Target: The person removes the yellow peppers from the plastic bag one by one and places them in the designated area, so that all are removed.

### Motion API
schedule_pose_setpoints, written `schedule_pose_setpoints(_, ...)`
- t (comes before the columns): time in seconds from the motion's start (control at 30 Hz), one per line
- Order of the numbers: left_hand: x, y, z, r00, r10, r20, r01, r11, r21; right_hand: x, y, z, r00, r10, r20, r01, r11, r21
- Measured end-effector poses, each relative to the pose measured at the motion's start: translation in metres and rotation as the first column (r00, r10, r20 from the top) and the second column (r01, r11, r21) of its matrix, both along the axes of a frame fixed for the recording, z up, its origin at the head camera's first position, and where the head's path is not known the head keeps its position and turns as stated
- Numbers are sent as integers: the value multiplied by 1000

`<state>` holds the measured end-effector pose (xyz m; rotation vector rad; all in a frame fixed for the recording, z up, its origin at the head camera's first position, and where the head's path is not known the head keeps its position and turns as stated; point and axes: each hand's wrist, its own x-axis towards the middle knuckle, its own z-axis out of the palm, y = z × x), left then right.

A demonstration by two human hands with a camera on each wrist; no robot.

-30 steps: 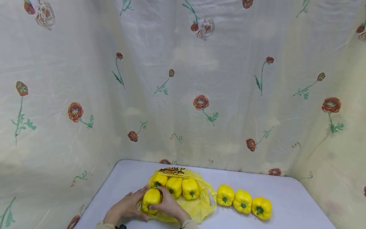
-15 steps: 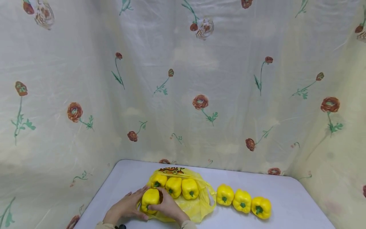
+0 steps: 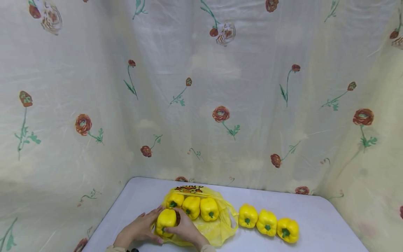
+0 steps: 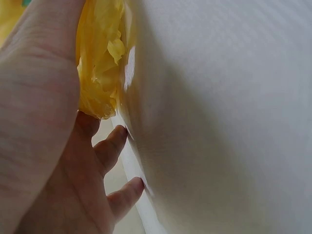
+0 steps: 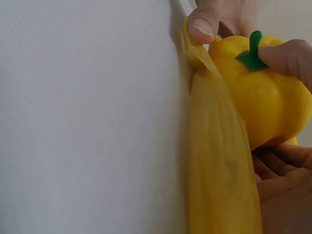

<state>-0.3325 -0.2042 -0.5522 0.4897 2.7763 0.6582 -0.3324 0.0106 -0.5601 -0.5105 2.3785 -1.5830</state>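
In the head view a yellow bell pepper [image 3: 166,218] with a green stem stands at the front left of a thin yellow plastic bag [image 3: 217,231]. My right hand [image 3: 188,227] grips this pepper from the right, the thumb by the stem and the fingers curled round the far side. My left hand [image 3: 138,228] lies along the pepper's left side with fingers spread. In the right wrist view its thumb [image 5: 202,29] rests at the bag's edge. In the left wrist view the left fingertips [image 4: 134,185] touch the table. Crumpled bag film [image 4: 102,58] shows beside that hand.
Behind the gripped pepper, a row of three yellow peppers [image 3: 191,207] sits on the bag. Another three-pepper row [image 3: 267,222] stands on the white table [image 3: 321,224] to the right. A flowered curtain [image 3: 252,140] closes off the back and sides.
Both hands and the gripped pepper keep nearly the same place. The head view has only shifted slightly.
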Motion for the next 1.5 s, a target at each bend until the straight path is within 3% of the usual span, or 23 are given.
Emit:
schedule_pose_setpoints(0.3,-4,1,-3,1000,9,7,-9,1000,-23,2,4,2,1000,12,-8,-12,1000,-28)
schedule_pose_setpoints(0.77,0,2,0,1000,5,-15,-5,999,-38,9,11,5,997,31,-65,-35,998,-53)
schedule_pose_setpoints(1.5,1,0,-2,999,-9,-33,9,1000,-4,22,23,36,997,29,-68,-36,995,-96)
